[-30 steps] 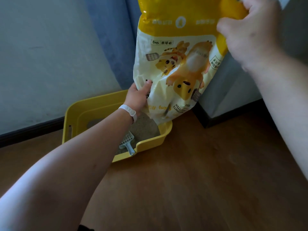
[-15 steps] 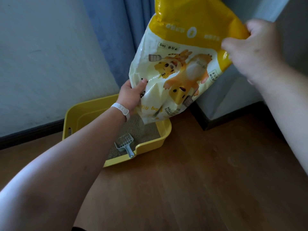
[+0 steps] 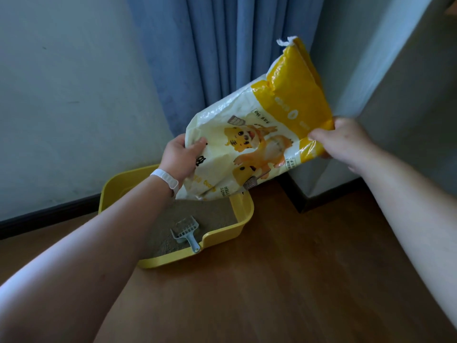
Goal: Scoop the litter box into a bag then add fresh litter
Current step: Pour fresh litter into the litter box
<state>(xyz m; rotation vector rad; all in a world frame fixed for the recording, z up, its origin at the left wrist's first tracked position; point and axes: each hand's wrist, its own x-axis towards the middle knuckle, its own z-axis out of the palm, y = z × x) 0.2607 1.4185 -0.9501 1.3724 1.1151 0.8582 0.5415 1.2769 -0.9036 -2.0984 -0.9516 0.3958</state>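
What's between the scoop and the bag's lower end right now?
Only bare litter in the box, per the head view; nothing else separates scoop and bag.

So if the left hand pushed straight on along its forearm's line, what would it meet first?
The cat litter bag: the left hand grips its side near the low end. Behind the bag that line seems to lead to the blue curtain, though depth is unclear.

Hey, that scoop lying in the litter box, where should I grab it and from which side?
Take the scoop by its handle, reaching in from the near side. The handle points toward you and its end rests by the low notch in the front rim of the litter box, while the slotted head lies on the litter farther in.
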